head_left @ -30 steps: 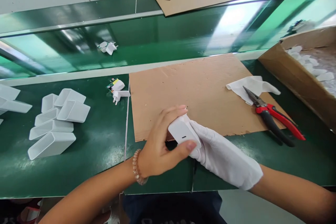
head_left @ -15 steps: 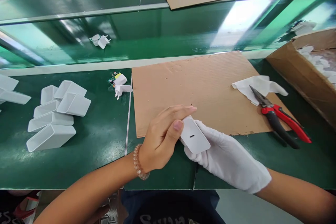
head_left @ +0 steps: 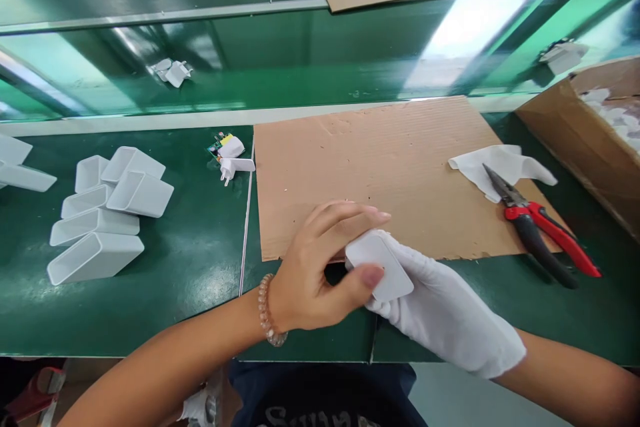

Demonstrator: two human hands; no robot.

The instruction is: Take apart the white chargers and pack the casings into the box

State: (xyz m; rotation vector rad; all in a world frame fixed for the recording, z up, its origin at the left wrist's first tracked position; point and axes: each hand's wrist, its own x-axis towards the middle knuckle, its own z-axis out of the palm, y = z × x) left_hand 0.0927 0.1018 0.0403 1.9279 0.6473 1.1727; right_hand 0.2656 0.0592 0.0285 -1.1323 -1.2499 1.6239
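A white charger casing (head_left: 380,265) is pinched by the bare left hand (head_left: 313,267) at the near edge of the cardboard sheet (head_left: 360,167). Beneath it, the grip of the gloved right hand (head_left: 445,307) cannot be determined.

White plastic charger casing (head_left: 379,265), rounded at the corners, sits tilted in the grip, its 1 broad face up, between bare left hand (head_left: 313,267) and white-gloved right hand (head_left: 445,307).

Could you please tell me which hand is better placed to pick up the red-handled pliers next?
Probably the right: the gloved right hand lies nearer the red-handled pliers, on the same side. The bare left hand is farther away, with its fingers and thumb on the white charger.
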